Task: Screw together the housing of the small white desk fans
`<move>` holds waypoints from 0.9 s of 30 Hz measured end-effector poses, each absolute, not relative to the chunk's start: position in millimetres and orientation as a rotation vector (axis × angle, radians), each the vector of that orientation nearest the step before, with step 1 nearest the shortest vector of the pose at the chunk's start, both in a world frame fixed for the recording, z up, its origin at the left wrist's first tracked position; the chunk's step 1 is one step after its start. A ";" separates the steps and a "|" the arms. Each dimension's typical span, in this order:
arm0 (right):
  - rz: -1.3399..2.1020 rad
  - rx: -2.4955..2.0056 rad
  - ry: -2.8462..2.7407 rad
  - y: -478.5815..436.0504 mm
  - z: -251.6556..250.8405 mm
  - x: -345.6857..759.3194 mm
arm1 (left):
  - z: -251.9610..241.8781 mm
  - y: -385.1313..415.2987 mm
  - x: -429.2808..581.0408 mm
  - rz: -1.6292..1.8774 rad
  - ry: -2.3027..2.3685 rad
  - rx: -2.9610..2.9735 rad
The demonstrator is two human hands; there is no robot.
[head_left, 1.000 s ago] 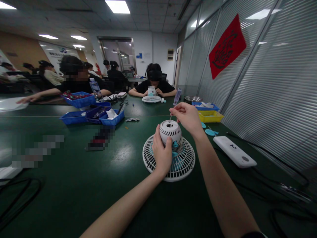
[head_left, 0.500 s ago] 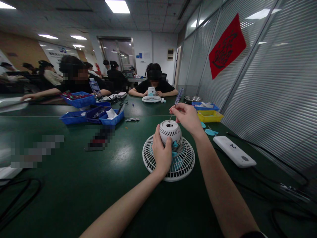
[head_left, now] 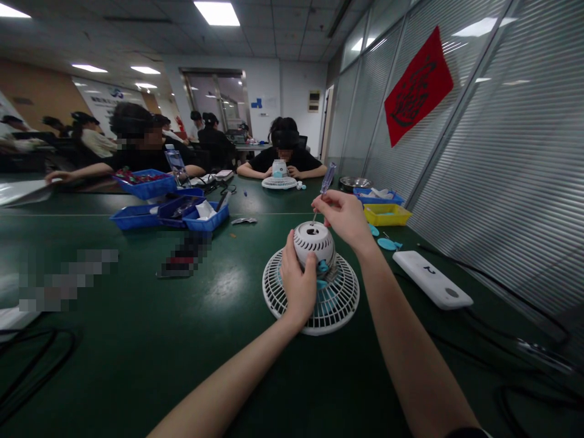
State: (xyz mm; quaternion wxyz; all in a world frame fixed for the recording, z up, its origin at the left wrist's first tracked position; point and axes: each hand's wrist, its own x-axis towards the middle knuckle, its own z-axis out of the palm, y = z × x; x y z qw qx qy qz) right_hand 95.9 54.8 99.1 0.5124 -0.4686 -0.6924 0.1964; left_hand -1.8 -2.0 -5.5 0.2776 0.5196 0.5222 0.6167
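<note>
A small white fan (head_left: 325,243) lies face down on the green table, its round grille (head_left: 340,307) underneath and its motor housing on top. My left hand (head_left: 298,283) wraps around the near left side of the housing and grips it. Pinched in the fingers of my right hand (head_left: 342,213) is a screwdriver (head_left: 328,178) with a clear purplish handle. It leans slightly to the right, and its tip meets the top of the housing beside a dark opening. Whether a screw sits under the tip is too small to tell. Light blue parts show at the housing's side.
Blue bins (head_left: 207,214) with parts stand at the left. A yellow tray (head_left: 387,214), a metal bowl (head_left: 356,182), light blue discs (head_left: 387,244) and a white power bank (head_left: 432,280) with cables are on the right. Opposite, a person works at another fan (head_left: 279,181).
The screwdriver's handle has shifted slightly in my right fingers. My left hand and the fan stay put. At far left, a co-worker's hand has moved a little to the right.
</note>
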 end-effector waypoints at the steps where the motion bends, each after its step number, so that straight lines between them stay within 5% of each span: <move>1: 0.465 -1.130 -1.665 54.5 99.3 95.7 | -5.5 -1.8 -1.8 1.655 1.400 1.393; 27: 0.440 -1.132 -1.566 60.0 94.6 93.8 | -4.9 -2.5 -2.4 1.651 1.405 1.404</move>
